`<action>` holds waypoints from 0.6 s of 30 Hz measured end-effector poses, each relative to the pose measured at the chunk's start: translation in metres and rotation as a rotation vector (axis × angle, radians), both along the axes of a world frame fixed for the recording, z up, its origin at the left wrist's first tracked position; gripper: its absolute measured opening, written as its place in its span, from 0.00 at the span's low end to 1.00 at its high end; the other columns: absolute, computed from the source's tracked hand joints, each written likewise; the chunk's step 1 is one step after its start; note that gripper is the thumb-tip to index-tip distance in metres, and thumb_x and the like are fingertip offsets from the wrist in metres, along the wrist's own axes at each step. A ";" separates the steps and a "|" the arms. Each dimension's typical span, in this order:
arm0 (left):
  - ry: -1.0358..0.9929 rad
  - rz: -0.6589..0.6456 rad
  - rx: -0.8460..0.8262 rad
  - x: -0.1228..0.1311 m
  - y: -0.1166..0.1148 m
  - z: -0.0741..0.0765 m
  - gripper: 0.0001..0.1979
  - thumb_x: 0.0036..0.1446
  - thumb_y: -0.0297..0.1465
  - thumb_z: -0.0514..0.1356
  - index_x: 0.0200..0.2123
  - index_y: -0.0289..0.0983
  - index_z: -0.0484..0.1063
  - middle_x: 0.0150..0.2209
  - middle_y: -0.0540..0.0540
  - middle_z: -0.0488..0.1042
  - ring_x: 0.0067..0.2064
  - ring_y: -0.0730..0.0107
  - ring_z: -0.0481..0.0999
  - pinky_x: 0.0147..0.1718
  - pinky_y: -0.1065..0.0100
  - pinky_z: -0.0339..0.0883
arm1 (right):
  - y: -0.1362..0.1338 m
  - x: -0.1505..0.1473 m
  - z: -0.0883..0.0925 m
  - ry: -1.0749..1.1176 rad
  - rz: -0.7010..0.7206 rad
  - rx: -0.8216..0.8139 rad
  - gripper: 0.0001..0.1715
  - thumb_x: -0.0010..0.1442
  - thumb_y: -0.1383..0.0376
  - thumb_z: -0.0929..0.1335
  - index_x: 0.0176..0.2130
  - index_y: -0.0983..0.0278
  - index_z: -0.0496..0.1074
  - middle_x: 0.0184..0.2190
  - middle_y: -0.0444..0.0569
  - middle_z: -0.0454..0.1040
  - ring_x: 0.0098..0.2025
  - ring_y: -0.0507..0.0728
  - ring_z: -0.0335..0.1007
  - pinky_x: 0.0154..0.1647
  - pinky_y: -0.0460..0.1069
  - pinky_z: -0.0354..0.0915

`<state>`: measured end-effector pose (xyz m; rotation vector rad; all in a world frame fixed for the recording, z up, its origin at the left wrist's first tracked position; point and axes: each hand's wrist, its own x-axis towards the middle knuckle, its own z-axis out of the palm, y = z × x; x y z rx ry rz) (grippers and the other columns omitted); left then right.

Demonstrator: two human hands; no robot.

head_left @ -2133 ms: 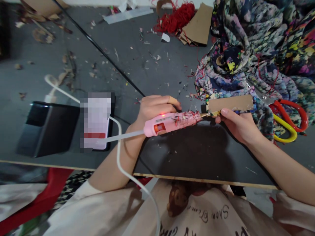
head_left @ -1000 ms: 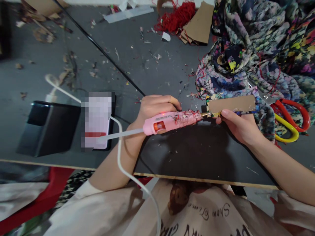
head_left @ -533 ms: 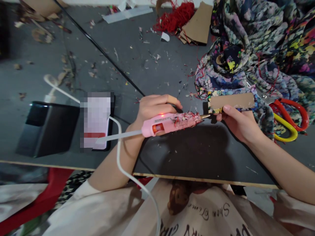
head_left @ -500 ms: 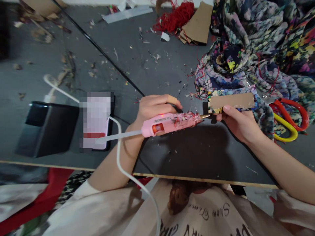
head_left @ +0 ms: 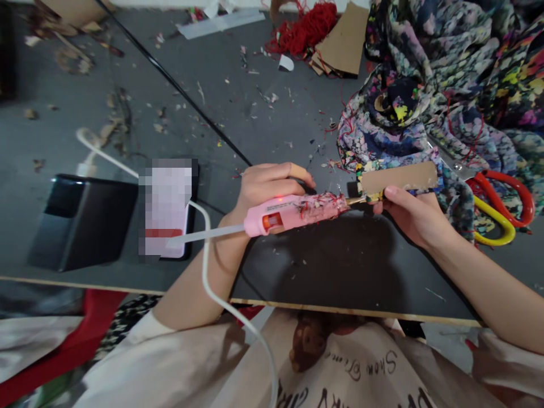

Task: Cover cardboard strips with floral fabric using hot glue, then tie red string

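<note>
My left hand (head_left: pixel 272 184) is closed round a pink hot glue gun (head_left: pixel 293 215), its front crusted with threads and a red light lit on top. A glue stick (head_left: pixel 212 233) pokes out of its back end. The metal nozzle reaches the lower left corner of a cardboard strip (head_left: pixel 397 175), where it seems to touch the fabric edge. Thumb and fingers of my right hand (head_left: pixel 412 215) pinch this strip from its lower side. Floral fabric shows around the strip's edges. Just right of that hand lie scissors (head_left: pixel 505 195) with red and yellow handles.
Crumpled floral fabric (head_left: pixel 425 68) covers the back right. Red thread (head_left: pixel 304 28) and cardboard pieces (head_left: pixel 342 42) lie at the back. A phone (head_left: pixel 168 209), a black box-like object (head_left: pixel 80 224) and a white cable (head_left: pixel 206 255) are at left. Scraps dot the table (head_left: pixel 238 113).
The cardboard strip has tilted slightly and its left end has come down onto the nozzle tip. The glue gun has barely moved.
</note>
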<state>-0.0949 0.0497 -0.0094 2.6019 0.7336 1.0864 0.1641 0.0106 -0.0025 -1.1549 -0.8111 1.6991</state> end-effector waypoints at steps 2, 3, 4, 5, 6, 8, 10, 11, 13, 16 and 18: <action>-0.004 -0.003 -0.005 0.000 0.000 0.000 0.15 0.66 0.36 0.55 0.27 0.39 0.67 0.33 0.49 0.80 0.30 0.76 0.79 0.27 0.72 0.65 | -0.001 0.001 -0.001 -0.003 0.011 -0.007 0.14 0.47 0.55 0.78 0.26 0.61 0.77 0.21 0.42 0.76 0.26 0.52 0.73 0.31 0.48 0.73; -0.001 -0.005 -0.009 0.000 0.001 -0.001 0.15 0.66 0.36 0.55 0.27 0.39 0.67 0.33 0.49 0.80 0.30 0.76 0.79 0.27 0.72 0.65 | -0.002 0.001 -0.001 -0.004 0.018 -0.011 0.14 0.47 0.55 0.78 0.26 0.61 0.77 0.21 0.43 0.77 0.26 0.53 0.73 0.32 0.49 0.73; 0.003 -0.006 -0.016 -0.001 0.001 -0.001 0.15 0.67 0.37 0.55 0.27 0.39 0.67 0.33 0.49 0.80 0.30 0.75 0.79 0.27 0.71 0.65 | -0.002 0.002 -0.002 -0.005 0.025 -0.015 0.14 0.48 0.55 0.78 0.26 0.61 0.77 0.22 0.43 0.77 0.27 0.53 0.74 0.32 0.49 0.74; 0.009 -0.005 -0.026 -0.001 0.001 -0.001 0.16 0.67 0.37 0.54 0.27 0.40 0.68 0.33 0.49 0.80 0.31 0.75 0.79 0.27 0.71 0.65 | -0.002 0.002 -0.003 -0.007 0.031 -0.018 0.14 0.48 0.54 0.78 0.25 0.61 0.76 0.22 0.43 0.77 0.27 0.53 0.74 0.32 0.49 0.74; 0.017 -0.001 -0.042 -0.002 0.001 -0.002 0.16 0.67 0.38 0.54 0.27 0.40 0.68 0.34 0.49 0.81 0.31 0.75 0.79 0.27 0.70 0.65 | -0.003 0.003 -0.003 -0.009 0.035 -0.022 0.14 0.48 0.54 0.78 0.25 0.60 0.76 0.22 0.43 0.77 0.27 0.54 0.74 0.32 0.50 0.74; 0.021 0.012 -0.063 -0.003 0.000 -0.002 0.16 0.66 0.40 0.55 0.27 0.40 0.69 0.34 0.48 0.81 0.31 0.73 0.80 0.27 0.70 0.66 | -0.002 0.003 -0.003 -0.013 0.038 -0.030 0.15 0.47 0.54 0.78 0.26 0.60 0.76 0.22 0.43 0.77 0.26 0.54 0.74 0.32 0.50 0.75; 0.014 0.022 -0.080 -0.005 -0.001 -0.002 0.17 0.65 0.42 0.54 0.28 0.41 0.70 0.34 0.47 0.81 0.31 0.72 0.80 0.27 0.69 0.67 | -0.002 0.002 -0.003 -0.013 0.034 -0.035 0.16 0.45 0.53 0.79 0.26 0.60 0.75 0.22 0.42 0.76 0.26 0.54 0.74 0.32 0.50 0.75; 0.004 0.028 -0.093 -0.005 -0.001 -0.001 0.17 0.66 0.43 0.54 0.28 0.41 0.70 0.34 0.46 0.81 0.32 0.72 0.80 0.27 0.69 0.67 | -0.001 0.002 -0.002 -0.011 0.032 -0.032 0.17 0.45 0.53 0.79 0.26 0.60 0.75 0.22 0.42 0.76 0.26 0.54 0.74 0.32 0.50 0.75; -0.027 0.032 -0.109 -0.005 -0.003 0.000 0.18 0.66 0.45 0.53 0.28 0.40 0.70 0.34 0.45 0.81 0.33 0.71 0.80 0.28 0.69 0.67 | 0.000 0.001 -0.001 -0.003 0.031 -0.016 0.17 0.46 0.53 0.79 0.26 0.61 0.76 0.22 0.42 0.76 0.26 0.53 0.74 0.32 0.49 0.74; -0.047 -0.002 -0.102 -0.004 -0.003 0.001 0.17 0.66 0.41 0.54 0.28 0.39 0.70 0.34 0.45 0.80 0.33 0.72 0.79 0.28 0.70 0.67 | 0.000 0.001 -0.001 0.016 0.034 -0.001 0.15 0.48 0.54 0.78 0.27 0.61 0.76 0.22 0.42 0.76 0.26 0.52 0.73 0.32 0.48 0.73; -0.049 -0.037 -0.096 -0.003 -0.002 0.000 0.15 0.66 0.38 0.55 0.27 0.39 0.69 0.34 0.45 0.80 0.32 0.72 0.79 0.28 0.70 0.66 | -0.001 0.002 -0.002 0.022 0.037 0.003 0.14 0.49 0.55 0.78 0.28 0.61 0.76 0.22 0.42 0.76 0.26 0.52 0.74 0.32 0.49 0.73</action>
